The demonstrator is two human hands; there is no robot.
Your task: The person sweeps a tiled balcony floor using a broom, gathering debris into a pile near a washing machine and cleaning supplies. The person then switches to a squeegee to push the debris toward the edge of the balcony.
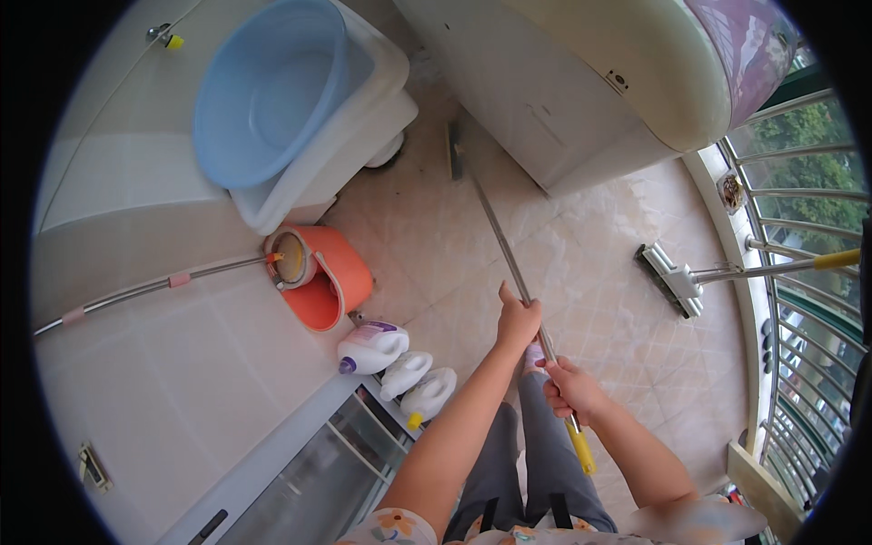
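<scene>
Both my hands are closed round the steel pole of a long-handled floor cleaning tool (pixel 495 227). My left hand (pixel 518 320) grips the pole midway, its thumb sticking out. Lower down, close to the yellow end grip, my right hand (pixel 574 391) wraps the same pole. The tool's narrow, dark-edged bar head (pixel 455 151) rests on the tiled floor between the white sink stand and a large pale cabinet-like unit. Whether the head has bristles or a rubber blade is too small to tell.
An orange mop bucket (pixel 350 263) with a steel-handled mop stands at the left, white bottles (pixel 372 347) beside it. A blue basin (pixel 272 91) sits on the white sink (pixel 386 109). The pale unit (pixel 581 118) is far ahead. Right, a sponge mop (pixel 672 282) leans by the railing (pixel 799 195).
</scene>
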